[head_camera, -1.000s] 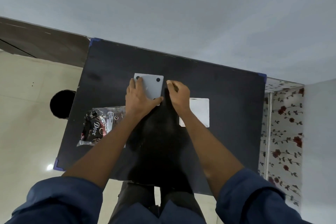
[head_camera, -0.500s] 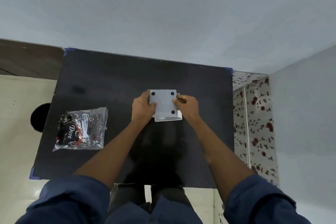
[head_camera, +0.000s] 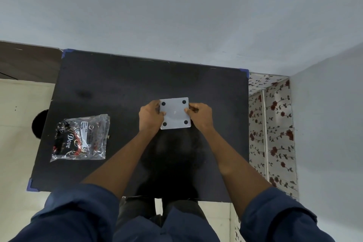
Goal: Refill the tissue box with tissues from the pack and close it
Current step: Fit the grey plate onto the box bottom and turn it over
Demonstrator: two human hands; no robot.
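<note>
The white tissue box [head_camera: 175,113] sits bottom-up at the middle of the black table [head_camera: 121,88], its flat base panel with four black round feet facing me. My left hand [head_camera: 150,117] grips its left side, thumb on the panel. On the right edge, my right hand [head_camera: 200,116] pinches the panel. A clear plastic tissue pack [head_camera: 80,138] with a black "Dove" label lies flat on the table's left part, apart from both hands. What the box holds is hidden.
A grey wall runs behind the table's far edge. A floral-patterned surface [head_camera: 273,133] stands just right of the table. A round black object [head_camera: 39,126] lies on the pale floor at the left.
The base panel went from the table's middle left onto the white box part at the right. Both hands now hold it squarely over the box. The view has shifted right.
</note>
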